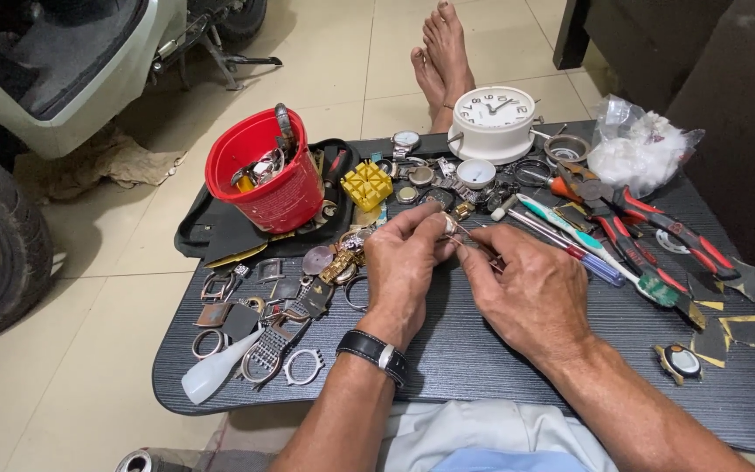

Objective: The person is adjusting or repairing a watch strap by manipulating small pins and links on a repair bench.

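Observation:
My left hand (405, 262), with a black strap watch on its wrist, pinches a small metal watch part (450, 225) between thumb and fingertips above the dark table (482, 350). My right hand (530, 293) meets it from the right, its fingers closed on a thin metal tool (480, 245) that touches the part. Both hands hover over the middle of the table, just in front of a scatter of watch cases and bezels.
A red bucket (266, 170) of parts stands on a black tray at the back left, beside a yellow block (366, 183). A white clock (493, 122) and a plastic bag (635, 149) sit at the back; red-handled pliers (657, 229) and a toothbrush (600, 253) lie right. Scooter at left.

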